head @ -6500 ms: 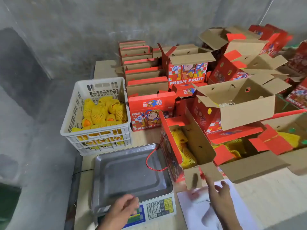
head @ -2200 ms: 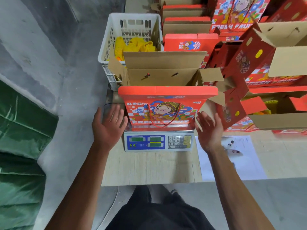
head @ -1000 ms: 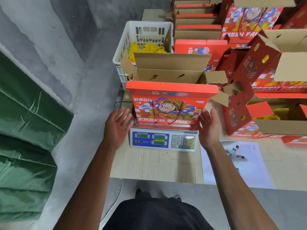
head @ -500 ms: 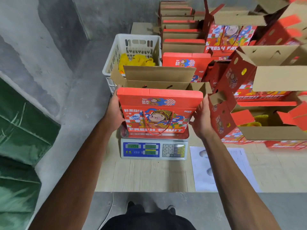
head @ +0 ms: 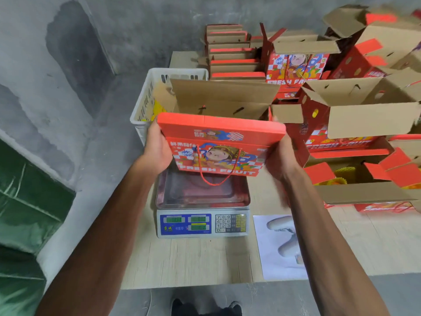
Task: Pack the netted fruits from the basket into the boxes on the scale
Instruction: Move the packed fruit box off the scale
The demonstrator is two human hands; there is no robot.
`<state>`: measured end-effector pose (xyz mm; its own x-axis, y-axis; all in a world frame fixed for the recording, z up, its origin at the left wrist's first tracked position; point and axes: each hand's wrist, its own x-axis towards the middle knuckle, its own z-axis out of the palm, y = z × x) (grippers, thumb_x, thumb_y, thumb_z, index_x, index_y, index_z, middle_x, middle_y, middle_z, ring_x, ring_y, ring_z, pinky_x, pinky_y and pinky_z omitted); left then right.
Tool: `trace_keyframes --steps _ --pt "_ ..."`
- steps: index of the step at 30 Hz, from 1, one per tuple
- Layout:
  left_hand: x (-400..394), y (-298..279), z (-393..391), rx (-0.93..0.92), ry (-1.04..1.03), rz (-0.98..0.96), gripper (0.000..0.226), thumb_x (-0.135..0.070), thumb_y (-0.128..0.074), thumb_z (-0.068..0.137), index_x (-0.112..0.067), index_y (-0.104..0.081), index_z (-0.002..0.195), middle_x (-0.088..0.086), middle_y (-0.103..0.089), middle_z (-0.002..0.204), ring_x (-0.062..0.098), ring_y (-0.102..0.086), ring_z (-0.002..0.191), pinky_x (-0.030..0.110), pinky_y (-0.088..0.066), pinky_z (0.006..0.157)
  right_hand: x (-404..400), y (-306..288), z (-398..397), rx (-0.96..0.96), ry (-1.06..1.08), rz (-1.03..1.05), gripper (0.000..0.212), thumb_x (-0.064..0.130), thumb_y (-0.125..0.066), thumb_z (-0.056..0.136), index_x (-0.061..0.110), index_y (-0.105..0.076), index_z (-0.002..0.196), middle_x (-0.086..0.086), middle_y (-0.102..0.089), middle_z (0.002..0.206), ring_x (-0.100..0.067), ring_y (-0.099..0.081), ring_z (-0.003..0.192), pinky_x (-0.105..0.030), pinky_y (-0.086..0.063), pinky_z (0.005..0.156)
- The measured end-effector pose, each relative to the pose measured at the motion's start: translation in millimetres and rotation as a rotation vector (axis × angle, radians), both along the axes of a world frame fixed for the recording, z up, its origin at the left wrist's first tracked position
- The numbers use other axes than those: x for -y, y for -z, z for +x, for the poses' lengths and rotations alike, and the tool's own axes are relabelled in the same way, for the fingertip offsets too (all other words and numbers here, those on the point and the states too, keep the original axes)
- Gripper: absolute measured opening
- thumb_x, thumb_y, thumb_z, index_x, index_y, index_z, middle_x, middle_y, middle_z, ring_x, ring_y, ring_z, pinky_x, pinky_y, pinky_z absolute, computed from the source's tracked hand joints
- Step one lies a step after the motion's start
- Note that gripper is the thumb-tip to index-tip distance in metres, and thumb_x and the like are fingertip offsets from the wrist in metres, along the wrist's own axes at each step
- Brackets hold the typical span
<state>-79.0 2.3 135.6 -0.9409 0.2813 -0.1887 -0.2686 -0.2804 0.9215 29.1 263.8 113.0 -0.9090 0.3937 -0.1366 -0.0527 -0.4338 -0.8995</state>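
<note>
A red "FRESH FRUIT" box point(head: 218, 142) with open brown flaps hangs in the air above the scale's steel pan point(head: 202, 192). My left hand point(head: 157, 147) grips its left side and my right hand point(head: 281, 156) grips its right side. Its red cord handle dangles toward the pan. The box's inside is hidden. Behind it stands the white basket point(head: 145, 103), where a bit of yellow netted fruit point(head: 157, 110) shows.
The scale's display and keypad point(head: 202, 224) face me. A paper sheet point(head: 280, 247) lies right of the scale. Open boxes with netted fruit point(head: 341, 176) crowd the right; flat boxes point(head: 230, 53) are stacked at the back. The table's front edge is near me.
Both hands closed on the box's sides and raised it off the scale pan, which now lies bare. Earlier the box stood on the scale with my hands apart from it.
</note>
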Motion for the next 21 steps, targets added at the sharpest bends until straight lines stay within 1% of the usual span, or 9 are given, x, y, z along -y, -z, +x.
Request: trace_keyframes --steps 3,6,8,10,12,15,17,19,21 --pt "-44 -12 -19 0.010 -0.043 0.052 0.047 -0.046 -0.030 0.107 -0.020 -0.067 0.094 0.006 -0.075 0.095 0.021 -0.071 0.086 0.032 -0.057 0.079 -16 -1 12 -0.055 0.089 -0.010 0.053 0.066 -0.059 0.091 0.020 -0.073 0.113 -0.013 -0.072 0.117 -0.027 -0.068 0.108 -0.052 -0.054 0.103" --pt "-95 -22 -38 0.039 -0.030 0.055 0.047 -0.050 -0.028 0.107 -0.016 -0.061 0.107 0.014 -0.068 0.109 0.027 -0.064 0.100 0.038 -0.052 0.089 -25 10 34 -0.063 0.157 0.020 0.077 0.070 -0.070 0.083 0.011 -0.055 0.130 -0.020 -0.060 0.124 -0.031 -0.062 0.114 -0.059 -0.047 0.109" --pt "-128 -23 -46 0.073 -0.008 0.070 0.057 -0.054 -0.024 0.107 -0.014 -0.064 0.111 0.014 -0.071 0.111 0.027 -0.065 0.102 0.039 -0.054 0.093 -28 23 48 -0.035 0.191 0.046 0.078 0.070 -0.071 0.083 0.021 -0.041 0.136 -0.021 -0.055 0.136 -0.034 -0.059 0.124 -0.065 -0.043 0.110" --pt "-158 -19 -51 0.116 0.010 0.046 0.062 -0.059 -0.023 0.106 -0.017 -0.069 0.100 0.006 -0.076 0.087 0.023 -0.070 0.085 0.032 -0.060 0.073 -29 35 61 0.022 0.236 0.098 0.077 0.073 -0.071 0.080 0.035 -0.038 0.138 -0.015 -0.054 0.145 -0.033 -0.060 0.130 -0.062 -0.045 0.109" --pt "-184 -13 -56 0.144 0.043 0.025 0.067 -0.063 -0.022 0.105 -0.016 -0.070 0.102 0.006 -0.076 0.082 0.025 -0.069 0.080 0.029 -0.056 0.064 -28 44 69 0.091 0.342 0.193 0.081 0.077 -0.072 0.076 0.048 -0.035 0.142 -0.002 -0.055 0.147 -0.027 -0.057 0.134 -0.058 -0.043 0.112" --pt "-213 -7 -64 0.191 0.096 -0.018 0.091 -0.076 -0.017 0.098 -0.009 -0.075 0.115 0.018 -0.074 0.110 0.037 -0.070 0.104 0.041 -0.058 0.090 -20 58 72 0.141 0.398 0.307 0.098 0.078 -0.074 0.074 0.037 -0.029 0.150 0.005 -0.050 0.150 -0.021 -0.048 0.141 -0.055 -0.038 0.116" --pt "-227 -2 -67 0.191 0.131 -0.072 0.098 -0.083 -0.015 0.093 -0.012 -0.081 0.106 0.021 -0.072 0.120 0.038 -0.066 0.118 0.051 -0.050 0.106 -11 69 74 0.147 0.368 0.307 0.084 0.070 -0.073 0.082 0.044 -0.027 0.147 0.014 -0.051 0.147 -0.011 -0.051 0.138 -0.051 -0.041 0.116" --pt "-237 3 -68 0.173 0.162 -0.118 0.101 -0.085 -0.009 0.092 -0.015 -0.082 0.103 0.024 -0.068 0.127 0.038 -0.062 0.124 0.055 -0.045 0.111 -8 79 77 0.115 0.361 0.274 0.073 0.055 -0.074 0.089 0.042 -0.028 0.144 0.017 -0.055 0.143 -0.004 -0.056 0.131 -0.049 -0.043 0.115" --pt "-245 7 -68 0.172 0.165 -0.113 0.101 -0.083 -0.006 0.092 -0.016 -0.079 0.114 0.024 -0.068 0.127 0.037 -0.062 0.123 0.056 -0.044 0.112 -13 80 76 0.102 0.381 0.240 0.074 0.046 -0.075 0.089 0.033 -0.028 0.145 0.012 -0.058 0.141 -0.007 -0.058 0.129 -0.051 -0.044 0.114"
